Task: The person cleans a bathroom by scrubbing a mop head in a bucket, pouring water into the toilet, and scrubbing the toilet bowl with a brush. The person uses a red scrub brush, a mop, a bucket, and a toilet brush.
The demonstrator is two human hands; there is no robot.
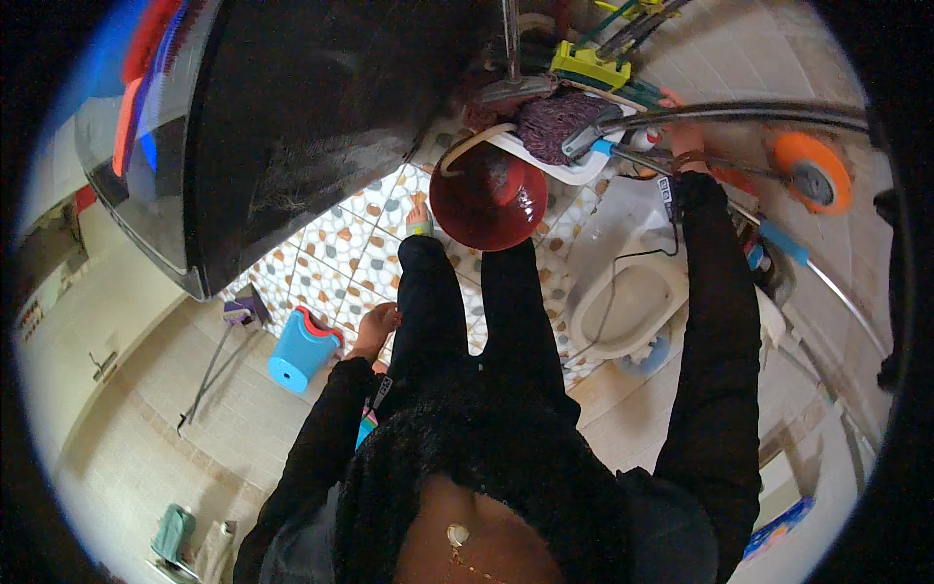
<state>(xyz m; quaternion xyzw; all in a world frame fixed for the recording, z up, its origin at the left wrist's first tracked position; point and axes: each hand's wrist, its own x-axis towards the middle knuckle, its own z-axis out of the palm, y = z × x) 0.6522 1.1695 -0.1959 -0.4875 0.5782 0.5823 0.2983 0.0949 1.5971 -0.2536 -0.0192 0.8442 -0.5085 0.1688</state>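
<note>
My right hand reaches in among mop and broom handles at the upper right, near a white bottle with a red cap. A dark handle crosses in front of it, so what its fingers hold cannot be made out. Close by, a purple string mop head rests over a white plastic tub. Left of that tub sits a maroon plastic basin, just ahead of my knees. My left hand hangs beside my left thigh, fingers loosely bent, with no object visible in it.
A ceramic toilet bowl lies right of my legs, with a cable across it. A large dark appliance fills the upper left. Around me are a blue stool, a yellow-green mop head and an orange round brush.
</note>
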